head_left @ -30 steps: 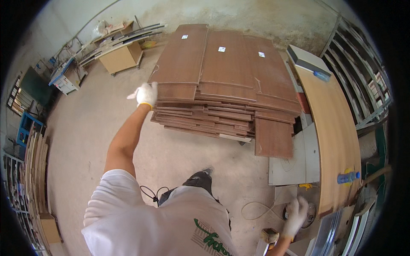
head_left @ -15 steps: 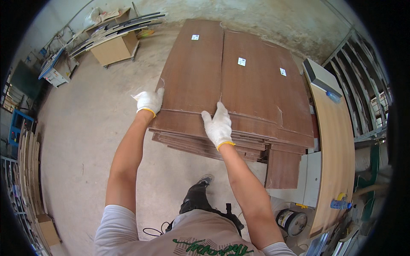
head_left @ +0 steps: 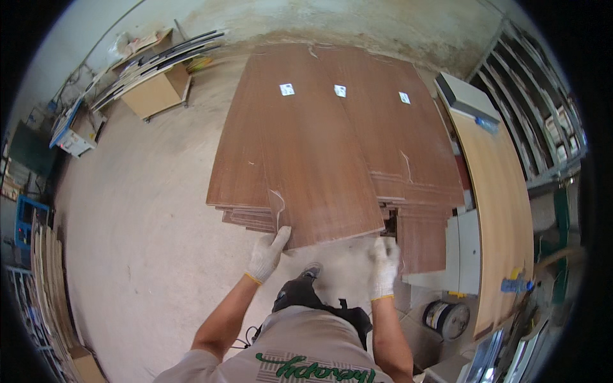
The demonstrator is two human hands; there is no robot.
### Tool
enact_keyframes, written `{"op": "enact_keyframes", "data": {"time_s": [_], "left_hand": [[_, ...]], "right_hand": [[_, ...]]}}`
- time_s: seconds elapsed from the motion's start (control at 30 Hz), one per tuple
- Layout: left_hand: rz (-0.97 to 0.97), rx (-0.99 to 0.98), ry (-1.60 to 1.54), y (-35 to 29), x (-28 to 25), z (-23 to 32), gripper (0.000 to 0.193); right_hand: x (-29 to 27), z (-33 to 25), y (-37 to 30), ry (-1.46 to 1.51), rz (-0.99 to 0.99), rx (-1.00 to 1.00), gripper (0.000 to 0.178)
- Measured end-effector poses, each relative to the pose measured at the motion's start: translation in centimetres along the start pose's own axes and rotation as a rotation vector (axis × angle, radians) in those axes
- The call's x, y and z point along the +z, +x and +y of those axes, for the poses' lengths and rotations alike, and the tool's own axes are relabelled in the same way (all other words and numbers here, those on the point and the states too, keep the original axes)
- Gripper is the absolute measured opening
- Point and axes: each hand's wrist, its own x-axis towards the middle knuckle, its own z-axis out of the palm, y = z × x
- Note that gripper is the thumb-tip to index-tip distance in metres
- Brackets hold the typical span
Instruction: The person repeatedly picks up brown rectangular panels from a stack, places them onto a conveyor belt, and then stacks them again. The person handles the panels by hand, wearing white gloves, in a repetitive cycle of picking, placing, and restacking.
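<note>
Both gloved hands are clamped on the near edge of the top brown board (head_left: 313,153), left hand (head_left: 268,254) at one corner and right hand (head_left: 385,267) at the other, spread wide so it stays level above the stack (head_left: 421,230) just ahead.

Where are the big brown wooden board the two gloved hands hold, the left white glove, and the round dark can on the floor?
big brown wooden board (head_left: 319,166): head view, middle of its top face.
left white glove (head_left: 268,254): head view, back of the hand at the board's near edge.
round dark can (head_left: 447,319): head view, its top.
</note>
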Motion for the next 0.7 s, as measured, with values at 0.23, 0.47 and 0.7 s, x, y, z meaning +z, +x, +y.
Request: {"op": "enact_keyframes", "data": {"time_s": [0.23, 0.47, 0.7], "left_hand": [[-0.334, 0.121, -0.359, -7.5, 10.9, 4.2, 0.044], [-0.132, 0.328, -0.259, -0.4, 14.1, 2.1, 0.021], [-0.326, 0.480, -0.871, 7.9, 13.1, 7.4, 0.069]], "right_hand": [[0.9, 1.2, -7.9, 0.591, -0.337, 0.410, 0.017], [-19.9, -4.9, -15.7, 0.394, 0.221, -0.102, 0.032], [-47.4, 0.6, -29.2, 0.329, 0.338, -0.132, 0.042]]}}
